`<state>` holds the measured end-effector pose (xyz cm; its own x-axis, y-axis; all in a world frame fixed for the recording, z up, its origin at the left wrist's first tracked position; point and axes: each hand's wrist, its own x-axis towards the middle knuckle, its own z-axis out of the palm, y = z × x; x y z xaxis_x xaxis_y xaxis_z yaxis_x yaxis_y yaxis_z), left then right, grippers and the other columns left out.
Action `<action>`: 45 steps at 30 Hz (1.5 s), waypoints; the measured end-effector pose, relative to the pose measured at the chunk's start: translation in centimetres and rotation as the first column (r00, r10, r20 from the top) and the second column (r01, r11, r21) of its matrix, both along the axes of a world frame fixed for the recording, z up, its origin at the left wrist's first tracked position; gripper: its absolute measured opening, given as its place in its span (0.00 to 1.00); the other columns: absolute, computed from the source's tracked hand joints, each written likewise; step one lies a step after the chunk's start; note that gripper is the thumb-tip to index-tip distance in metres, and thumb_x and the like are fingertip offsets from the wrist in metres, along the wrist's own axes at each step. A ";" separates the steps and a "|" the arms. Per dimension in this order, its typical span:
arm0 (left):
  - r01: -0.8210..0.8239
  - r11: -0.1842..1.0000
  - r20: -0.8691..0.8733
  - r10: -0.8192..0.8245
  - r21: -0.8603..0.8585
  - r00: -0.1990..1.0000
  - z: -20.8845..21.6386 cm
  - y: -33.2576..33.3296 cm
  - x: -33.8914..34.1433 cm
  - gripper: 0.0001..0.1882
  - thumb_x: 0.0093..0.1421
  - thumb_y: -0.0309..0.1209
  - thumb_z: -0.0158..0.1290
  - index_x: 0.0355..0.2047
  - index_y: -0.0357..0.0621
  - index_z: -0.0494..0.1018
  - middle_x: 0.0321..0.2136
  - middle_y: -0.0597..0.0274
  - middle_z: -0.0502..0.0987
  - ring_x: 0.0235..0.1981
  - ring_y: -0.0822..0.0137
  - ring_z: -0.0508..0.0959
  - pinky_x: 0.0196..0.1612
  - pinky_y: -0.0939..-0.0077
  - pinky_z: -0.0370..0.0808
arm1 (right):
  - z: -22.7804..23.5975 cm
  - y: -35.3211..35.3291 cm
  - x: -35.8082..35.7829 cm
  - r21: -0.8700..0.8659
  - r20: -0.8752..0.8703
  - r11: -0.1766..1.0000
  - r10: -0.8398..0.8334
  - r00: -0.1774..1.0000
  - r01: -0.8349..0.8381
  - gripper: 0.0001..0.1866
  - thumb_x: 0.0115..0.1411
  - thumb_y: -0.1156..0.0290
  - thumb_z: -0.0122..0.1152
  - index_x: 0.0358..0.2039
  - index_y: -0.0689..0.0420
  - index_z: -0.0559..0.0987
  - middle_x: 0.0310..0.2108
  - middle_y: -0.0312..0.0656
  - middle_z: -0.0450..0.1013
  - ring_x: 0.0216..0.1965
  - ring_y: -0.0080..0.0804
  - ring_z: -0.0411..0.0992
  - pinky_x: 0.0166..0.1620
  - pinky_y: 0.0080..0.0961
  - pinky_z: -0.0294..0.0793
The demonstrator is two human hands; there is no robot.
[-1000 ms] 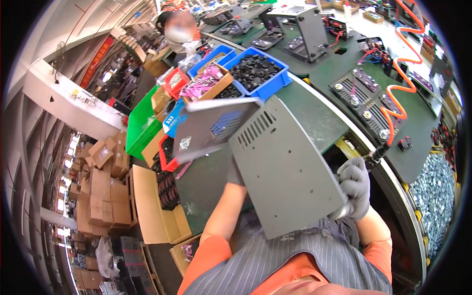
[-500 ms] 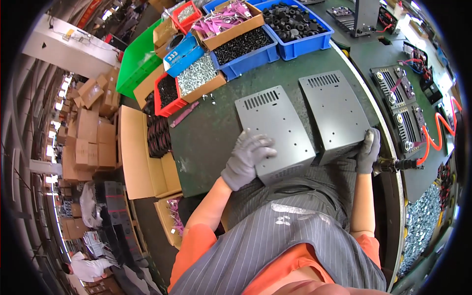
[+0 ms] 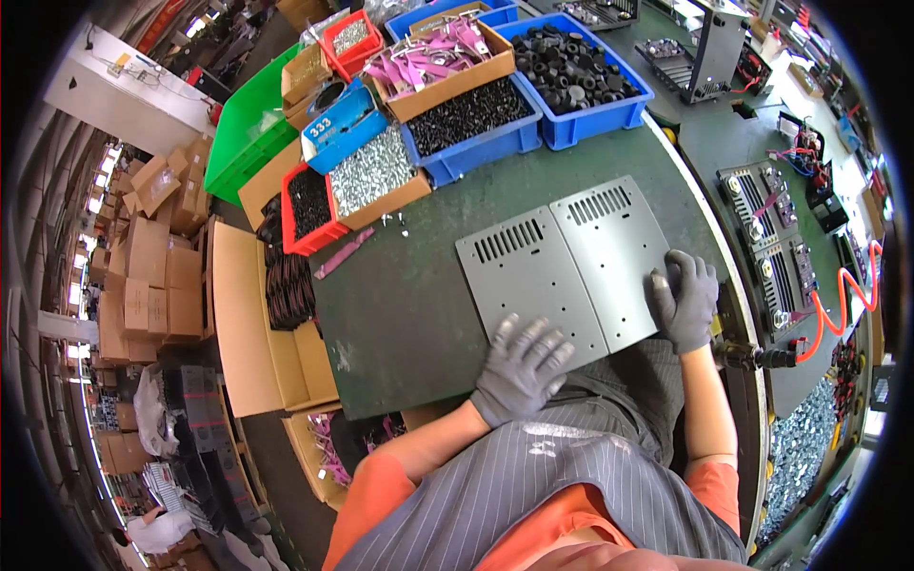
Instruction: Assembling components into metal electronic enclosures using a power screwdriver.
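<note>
Left hand (image 3: 522, 366): gloved, fingers spread flat on grey vented panel (image 3: 547, 276), gripping nothing.
Right hand (image 3: 684, 297): flat on panel's far half.
Panel: beneath both palms, on worktop (image 3: 400, 324).
Risk: panel could slide off the near edge under uneven pressure.

Both hands wear snug grey knit gloves — the left hand (image 3: 521, 366) and the right hand (image 3: 685, 297) alike, with ribbed cuffs ending at the wrist and a slightly darker coating over the fingers. Above the gloves the forearms are bare up to short orange sleeves. Over the orange shirt sits a dark grey apron with thin pale pinstripes — it covers the chest and lap, and its cloth shows a few lighter smudges near the middle.
</note>
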<state>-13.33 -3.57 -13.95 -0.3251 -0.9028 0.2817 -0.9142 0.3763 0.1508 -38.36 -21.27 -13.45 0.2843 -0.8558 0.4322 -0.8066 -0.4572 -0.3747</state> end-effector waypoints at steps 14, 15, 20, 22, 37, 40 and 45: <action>0.121 0.992 -0.450 -0.089 0.044 0.888 1.5 -3.6 1.3 0.17 0.55 0.38 0.55 0.45 0.51 0.79 0.45 0.64 0.78 0.54 0.61 0.74 0.64 0.55 0.62 | 8.8 -24.0 17.1 0.154 -0.365 0.960 -0.166 0.916 0.236 0.47 0.54 0.26 0.50 0.63 0.48 0.68 0.59 0.49 0.68 0.60 0.52 0.65 0.59 0.45 0.66; 0.122 0.991 -0.447 -0.088 0.048 0.890 1.4 -3.7 1.4 0.16 0.55 0.38 0.56 0.44 0.51 0.79 0.45 0.64 0.79 0.54 0.61 0.75 0.64 0.55 0.62 | 8.9 -24.2 18.1 0.168 -0.425 0.948 -0.176 0.888 0.268 0.45 0.54 0.28 0.52 0.63 0.48 0.69 0.60 0.48 0.68 0.60 0.53 0.65 0.59 0.45 0.66; 0.103 0.995 -0.483 -0.091 -0.003 0.871 0.7 -3.6 1.2 0.14 0.55 0.36 0.56 0.42 0.54 0.79 0.42 0.67 0.79 0.52 0.64 0.75 0.64 0.57 0.62 | 9.0 -24.2 20.2 0.248 -0.440 0.946 -0.082 0.894 0.209 0.43 0.55 0.32 0.53 0.63 0.48 0.68 0.59 0.50 0.68 0.60 0.55 0.64 0.59 0.46 0.66; 0.098 0.995 -0.491 -0.078 0.016 0.868 0.6 -3.6 1.2 0.13 0.55 0.37 0.56 0.41 0.54 0.79 0.42 0.67 0.79 0.53 0.64 0.75 0.64 0.57 0.62 | 9.0 -24.6 20.4 0.267 -0.424 0.942 -0.073 0.903 0.202 0.41 0.55 0.34 0.55 0.62 0.46 0.68 0.59 0.48 0.69 0.61 0.52 0.65 0.58 0.46 0.67; 0.089 0.996 -0.493 -0.069 0.018 0.867 0.5 -3.5 1.1 0.13 0.54 0.36 0.56 0.41 0.54 0.79 0.43 0.69 0.78 0.53 0.63 0.74 0.63 0.58 0.63 | 8.9 -25.7 19.2 0.319 -0.339 0.945 0.041 0.940 0.074 0.37 0.58 0.37 0.56 0.60 0.48 0.69 0.54 0.53 0.71 0.55 0.51 0.72 0.56 0.43 0.70; 0.096 0.995 -0.498 -0.069 0.027 0.864 0.5 -3.4 1.2 0.13 0.54 0.35 0.57 0.41 0.55 0.78 0.43 0.69 0.78 0.54 0.64 0.74 0.64 0.58 0.63 | 8.9 -25.8 18.7 0.324 -0.318 0.944 0.047 0.947 0.062 0.36 0.58 0.37 0.57 0.59 0.47 0.70 0.54 0.55 0.71 0.55 0.52 0.72 0.56 0.43 0.70; 0.095 0.994 -0.522 -0.057 0.048 0.851 0.6 -3.4 1.1 0.13 0.54 0.35 0.57 0.42 0.55 0.78 0.43 0.68 0.78 0.55 0.64 0.73 0.64 0.58 0.61 | 7.9 -25.7 17.5 0.385 -0.082 0.920 0.106 0.991 -0.067 0.30 0.57 0.45 0.62 0.57 0.42 0.71 0.49 0.55 0.73 0.53 0.54 0.72 0.53 0.44 0.71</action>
